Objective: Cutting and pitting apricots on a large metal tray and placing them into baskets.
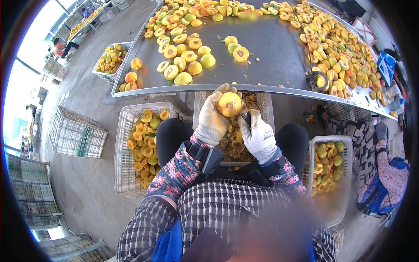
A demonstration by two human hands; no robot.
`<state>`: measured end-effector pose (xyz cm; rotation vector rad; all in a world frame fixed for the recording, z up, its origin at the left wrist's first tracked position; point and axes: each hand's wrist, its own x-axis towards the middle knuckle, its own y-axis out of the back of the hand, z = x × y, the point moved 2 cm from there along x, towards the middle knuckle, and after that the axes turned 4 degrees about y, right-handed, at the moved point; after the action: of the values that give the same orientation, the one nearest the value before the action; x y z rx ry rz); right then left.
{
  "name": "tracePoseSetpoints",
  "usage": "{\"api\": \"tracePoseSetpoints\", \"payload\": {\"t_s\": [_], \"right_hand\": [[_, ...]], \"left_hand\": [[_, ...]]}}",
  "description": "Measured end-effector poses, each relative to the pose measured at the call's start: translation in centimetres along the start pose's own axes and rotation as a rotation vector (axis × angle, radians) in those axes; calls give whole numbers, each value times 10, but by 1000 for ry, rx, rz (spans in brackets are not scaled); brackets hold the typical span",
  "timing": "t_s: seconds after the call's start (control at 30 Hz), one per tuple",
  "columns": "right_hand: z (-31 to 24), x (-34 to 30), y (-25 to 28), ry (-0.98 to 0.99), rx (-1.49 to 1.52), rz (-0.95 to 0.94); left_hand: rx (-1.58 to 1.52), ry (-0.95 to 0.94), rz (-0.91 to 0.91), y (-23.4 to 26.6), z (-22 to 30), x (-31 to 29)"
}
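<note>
Head view. We see our left hand (212, 117), in a cream work glove, wrapped around a halved yellow-orange peach (228, 104), cut face turned up toward the camera. Our right hand (258, 136), in a white knit glove, is clenched on a small pitting tool with a metal loop tip (241, 109); the loop touches the peach's right edge. Both hands sit just below the near rim of a long grey sheet-metal sorting table (270, 48).

Under the hands, between our knees, a white plastic mesh crate (265, 105) holds brownish pits and scraps. To our left, a second white mesh crate (126, 131) carries orange peach halves. To our right, a third white mesh crate (345, 174) holds yellow-green halves.

On the table, loose whole and halved peaches (183, 56) lie near the front left; a denser heap (340, 52) runs along the right side. Another person's floral sleeve (388, 170) shows at far right. Stacked empty crates (76, 131) stand on the concrete floor, well apart on the left.
</note>
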<state>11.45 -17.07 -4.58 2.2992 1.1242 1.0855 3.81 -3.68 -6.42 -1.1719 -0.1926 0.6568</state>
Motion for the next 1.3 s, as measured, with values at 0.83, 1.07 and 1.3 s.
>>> {"api": "tracePoseSetpoints", "payload": {"t_s": [0.83, 1.07, 1.3], "right_hand": [[18, -13, -20, -684, 1255, -365], [28, -8, -10, -762, 1320, -366], [11, -16, -21, -987, 1879, -713]], "left_hand": [[224, -85, 164, -16, -15, -1], [247, 278, 79, -28, -14, 21], [449, 159, 67, -11, -13, 17]]}}
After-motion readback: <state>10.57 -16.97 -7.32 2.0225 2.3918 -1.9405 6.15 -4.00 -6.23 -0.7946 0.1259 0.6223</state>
